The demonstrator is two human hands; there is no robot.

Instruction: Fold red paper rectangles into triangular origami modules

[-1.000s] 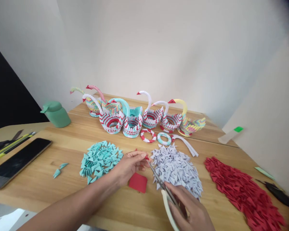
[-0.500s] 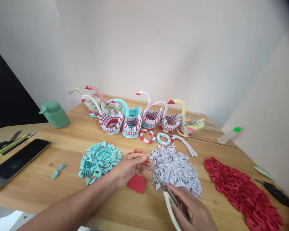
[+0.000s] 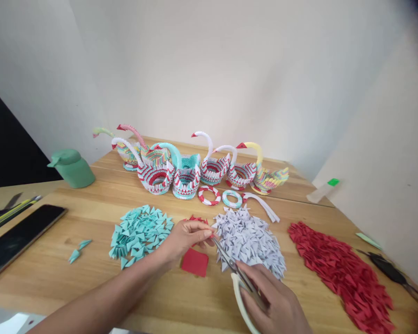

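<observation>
The left hand [image 3: 190, 236] pinches a small red paper piece [image 3: 211, 235] above the worktop [image 3: 153, 297], while the right hand [image 3: 270, 297], curled around the handles of scissors [image 3: 234, 266], holds the blade tips at it.

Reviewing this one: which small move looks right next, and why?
Probably a gentle close of the scissors by the right hand, with the left hand held steady: the blade tips meet the small red paper piece pinched in the left fingertips, so a small snip seems within reach, though the fingers partly hide the piece.
</observation>
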